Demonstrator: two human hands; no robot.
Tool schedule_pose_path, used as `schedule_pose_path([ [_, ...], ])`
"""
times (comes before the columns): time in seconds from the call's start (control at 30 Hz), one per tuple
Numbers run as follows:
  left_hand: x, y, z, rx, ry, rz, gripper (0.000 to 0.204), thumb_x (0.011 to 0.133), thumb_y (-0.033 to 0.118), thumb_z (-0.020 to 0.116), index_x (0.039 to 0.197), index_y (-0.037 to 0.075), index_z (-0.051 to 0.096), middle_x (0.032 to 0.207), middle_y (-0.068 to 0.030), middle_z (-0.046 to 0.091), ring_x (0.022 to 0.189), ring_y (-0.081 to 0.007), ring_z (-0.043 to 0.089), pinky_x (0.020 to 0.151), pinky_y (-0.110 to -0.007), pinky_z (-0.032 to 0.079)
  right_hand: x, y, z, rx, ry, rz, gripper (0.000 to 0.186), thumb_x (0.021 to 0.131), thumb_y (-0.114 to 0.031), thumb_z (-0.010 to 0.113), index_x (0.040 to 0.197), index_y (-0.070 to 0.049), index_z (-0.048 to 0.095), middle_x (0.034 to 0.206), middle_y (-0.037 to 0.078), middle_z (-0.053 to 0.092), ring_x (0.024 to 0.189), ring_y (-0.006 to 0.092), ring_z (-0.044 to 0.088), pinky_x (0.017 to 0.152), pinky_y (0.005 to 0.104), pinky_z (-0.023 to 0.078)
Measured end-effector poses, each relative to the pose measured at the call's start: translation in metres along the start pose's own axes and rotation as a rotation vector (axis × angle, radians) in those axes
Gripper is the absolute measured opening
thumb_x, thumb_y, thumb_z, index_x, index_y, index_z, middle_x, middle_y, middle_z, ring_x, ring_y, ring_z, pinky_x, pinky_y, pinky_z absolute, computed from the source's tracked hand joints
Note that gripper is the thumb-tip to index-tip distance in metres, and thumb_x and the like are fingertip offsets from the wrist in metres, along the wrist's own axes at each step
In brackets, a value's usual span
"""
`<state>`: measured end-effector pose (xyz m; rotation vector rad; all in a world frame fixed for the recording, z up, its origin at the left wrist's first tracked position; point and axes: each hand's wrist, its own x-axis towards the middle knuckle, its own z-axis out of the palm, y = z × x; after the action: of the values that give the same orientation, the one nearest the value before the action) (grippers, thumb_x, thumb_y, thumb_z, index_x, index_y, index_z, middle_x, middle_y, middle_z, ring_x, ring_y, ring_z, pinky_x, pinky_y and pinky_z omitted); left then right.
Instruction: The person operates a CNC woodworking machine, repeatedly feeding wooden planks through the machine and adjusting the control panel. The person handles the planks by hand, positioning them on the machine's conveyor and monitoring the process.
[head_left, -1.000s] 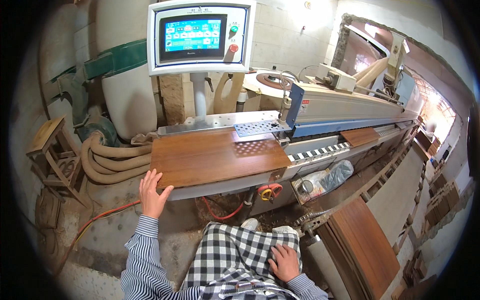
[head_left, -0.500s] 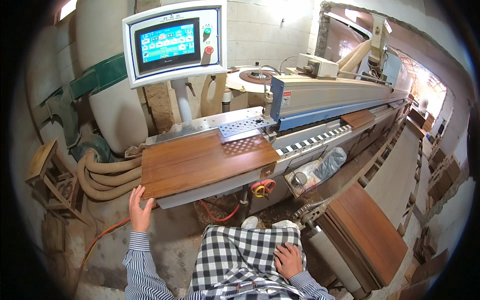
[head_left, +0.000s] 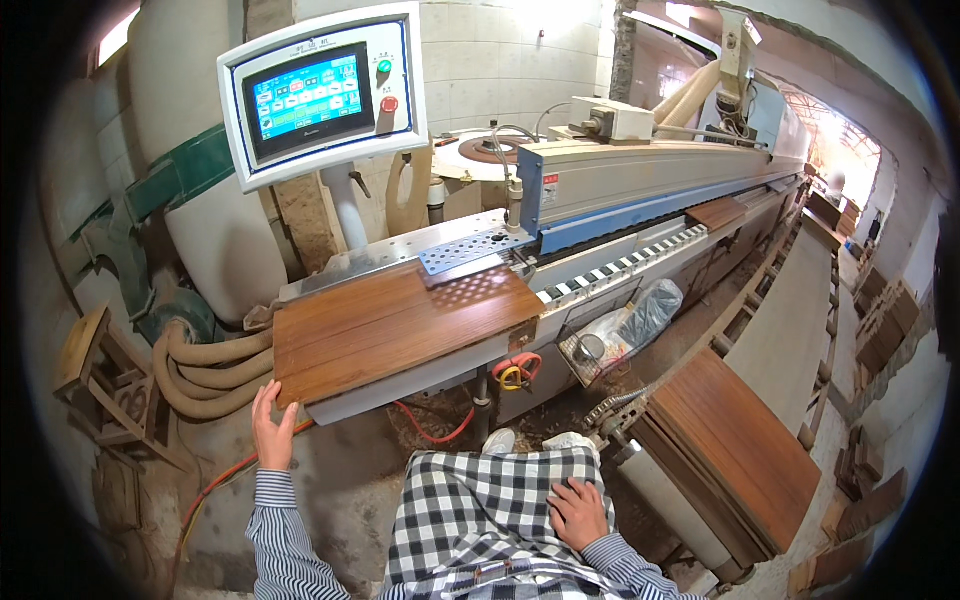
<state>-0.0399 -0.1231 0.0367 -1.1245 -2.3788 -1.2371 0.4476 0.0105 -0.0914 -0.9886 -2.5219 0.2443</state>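
Observation:
My left hand (head_left: 271, 425) touches the near left corner of a brown wood-grain board (head_left: 375, 340) with its fingers apart. The board lies on the machine's infeed table, its far right part beside a perforated blue plate (head_left: 462, 252). My right hand (head_left: 577, 512) rests with loosely spread fingers on my black-and-white checked apron (head_left: 465, 510). A control panel (head_left: 322, 95) with a screen and two buttons stands behind the board. A second, smaller board (head_left: 715, 213) lies farther along the machine's track.
A stack of boards (head_left: 735, 450) on a roller conveyor (head_left: 775, 350) is at my right. A wooden stool (head_left: 90, 350), dust hoses (head_left: 205, 400) and cables (head_left: 220, 485) are at left. A wire basket (head_left: 590, 355) hangs below the long machine (head_left: 650, 190). More panels (head_left: 880, 330) stand far right.
My view has shifted, so the machine and panel sit farther left in the picture. My left hand stays at the board's corner and my right hand stays on the apron.

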Motion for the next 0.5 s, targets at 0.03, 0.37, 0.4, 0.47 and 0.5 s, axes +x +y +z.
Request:
schedule_pose_path([
  [0.03, 0.0, 0.0, -0.001, 0.006, 0.0, 0.0, 0.042, 0.085, 0.013, 0.067, 0.125, 0.003, 0.057, 0.135, -0.0146, 0.053, 0.13, -0.029, 0.045, 0.108, -0.038, 0.035, 0.0, 0.0, 0.0, 0.0, 0.001, 0.0, 0.023, 0.081, -0.02, 0.064, 0.101, -0.012, 0.071, 0.122, 0.005, 0.062, 0.123, 0.0286, 0.048, 0.105, 0.0506, 0.034],
  [0.37, 0.002, 0.0, 0.0, -0.05, 0.01, -0.073, 0.047, 0.081, 0.015, 0.071, 0.126, 0.006, 0.057, 0.138, -0.0177, 0.049, 0.134, -0.0317, 0.038, 0.109, -0.04, 0.033, 0.0, 0.001, -0.001, 0.03, -0.035, 0.02, 0.024, 0.084, -0.021, 0.063, 0.104, -0.011, 0.07, 0.124, 0.006, 0.061, 0.124, 0.0295, 0.047, 0.107, 0.0518, 0.032],
  [0.4, 0.002, 0.003, 0.001, -0.048, 0.014, -0.087, 0.048, 0.081, 0.016, 0.072, 0.126, 0.007, 0.057, 0.139, -0.0189, 0.047, 0.134, -0.0316, 0.038, 0.109, -0.04, 0.032, 0.0, 0.001, -0.001, 0.032, -0.04, 0.022, 0.024, 0.084, -0.021, 0.062, 0.104, -0.011, 0.07, 0.124, 0.006, 0.061, 0.124, 0.0296, 0.047, 0.107, 0.0519, 0.032],
  [0.47, 0.004, 0.009, 0.003, -0.071, 0.008, -0.107, 0.051, 0.079, 0.017, 0.073, 0.126, 0.008, 0.057, 0.142, -0.0209, 0.043, 0.135, -0.0315, 0.037, 0.11, -0.04, 0.031, 0.0, 0.0, -0.002, 0.032, -0.037, 0.022, 0.024, 0.084, -0.021, 0.062, 0.104, -0.011, 0.07, 0.124, 0.006, 0.061, 0.124, 0.0294, 0.047, 0.107, 0.0517, 0.032],
  [0.5, 0.005, 0.014, 0.006, -0.095, -0.001, -0.114, 0.052, 0.078, 0.018, 0.074, 0.127, 0.008, 0.057, 0.143, -0.0217, 0.041, 0.135, -0.0315, 0.037, 0.11, -0.041, 0.031, 0.0, 0.0, -0.001, 0.032, -0.037, 0.022, 0.024, 0.084, -0.021, 0.062, 0.104, -0.011, 0.07, 0.124, 0.006, 0.061, 0.124, 0.0294, 0.047, 0.107, 0.0516, 0.032],
])
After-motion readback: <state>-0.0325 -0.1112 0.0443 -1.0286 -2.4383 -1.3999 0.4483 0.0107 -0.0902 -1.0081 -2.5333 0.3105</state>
